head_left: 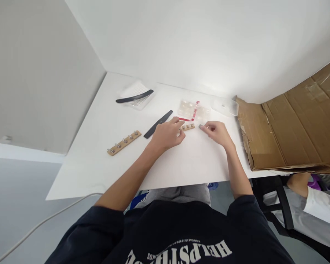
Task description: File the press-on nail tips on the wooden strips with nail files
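Observation:
My left hand (168,134) is over the left end of a short wooden strip (188,127) bearing a row of small metal fittings. Its thumb and index finger are apart, and the hand hides that end; whether it touches the strip I cannot tell. Just right of the strip, my right hand (216,133) has its fingers drawn together. A tiny grey piece shows at those fingertips, too small to name. Behind both hands lies a clear compartmented plastic box (186,108) with red-marked edging. A dark, flat nail file (158,124) rests beside my left hand.
A longer wooden strip with metal fittings (124,143) lies left on the white table (99,176). Farther back, a curved black file (134,96) rests on a clear case (139,104). A transparent lid (225,107) and cardboard box (266,135) are right. Another person's arm (298,184) shows beyond.

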A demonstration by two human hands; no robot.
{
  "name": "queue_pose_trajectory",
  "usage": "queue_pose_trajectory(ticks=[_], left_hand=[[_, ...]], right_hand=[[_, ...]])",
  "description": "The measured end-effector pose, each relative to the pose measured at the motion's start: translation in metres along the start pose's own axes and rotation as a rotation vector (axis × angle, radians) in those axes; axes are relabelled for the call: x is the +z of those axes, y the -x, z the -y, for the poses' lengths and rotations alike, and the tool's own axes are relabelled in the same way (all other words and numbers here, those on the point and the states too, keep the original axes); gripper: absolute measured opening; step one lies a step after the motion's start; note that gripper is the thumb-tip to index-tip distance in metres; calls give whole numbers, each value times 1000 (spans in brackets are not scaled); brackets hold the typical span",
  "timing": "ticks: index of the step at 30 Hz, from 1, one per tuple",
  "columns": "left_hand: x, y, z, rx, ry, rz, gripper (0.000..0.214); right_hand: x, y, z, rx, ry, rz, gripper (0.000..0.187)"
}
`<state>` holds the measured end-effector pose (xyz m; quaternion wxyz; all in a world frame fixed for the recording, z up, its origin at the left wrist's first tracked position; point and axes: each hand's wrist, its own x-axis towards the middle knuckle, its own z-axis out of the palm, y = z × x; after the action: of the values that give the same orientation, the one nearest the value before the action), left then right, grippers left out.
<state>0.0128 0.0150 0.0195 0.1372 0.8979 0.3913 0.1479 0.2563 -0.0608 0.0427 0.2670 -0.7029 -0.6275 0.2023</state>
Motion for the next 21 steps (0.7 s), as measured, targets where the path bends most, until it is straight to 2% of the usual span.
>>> queue_pose_trajectory(ticks=[2,5,7,10,14,16,18,21], left_hand=[[0,-1,-2,-18,-7,-40,41],[-3,-8,-7,-67,5,-89,39],[-5,-21,-12,-83,6,-75,38],[-5,-52,-22,-51,-28,-23,34],[2,-101,-39,21,-126,96,36],[-1,-114,-53,64,-223,162,36],[-14,-110,-75,164,-307,222,30],[-49,-71,-114,313,-275,138,31]], right_hand=[[-4,-15,-32,62,-151,-212,32],[-4,-33,-68,116,-282,-446,30],[0,-39,-84,145,-356,-495,32],[6,-41,-96,185,-368,-534,35],[11,-38,-101,204,-285,-559,38],[12,-37,-100,190,-263,-560,37],[11,-36,-97,168,-257,-553,35],[11,-35,-94,137,-256,-551,33]])
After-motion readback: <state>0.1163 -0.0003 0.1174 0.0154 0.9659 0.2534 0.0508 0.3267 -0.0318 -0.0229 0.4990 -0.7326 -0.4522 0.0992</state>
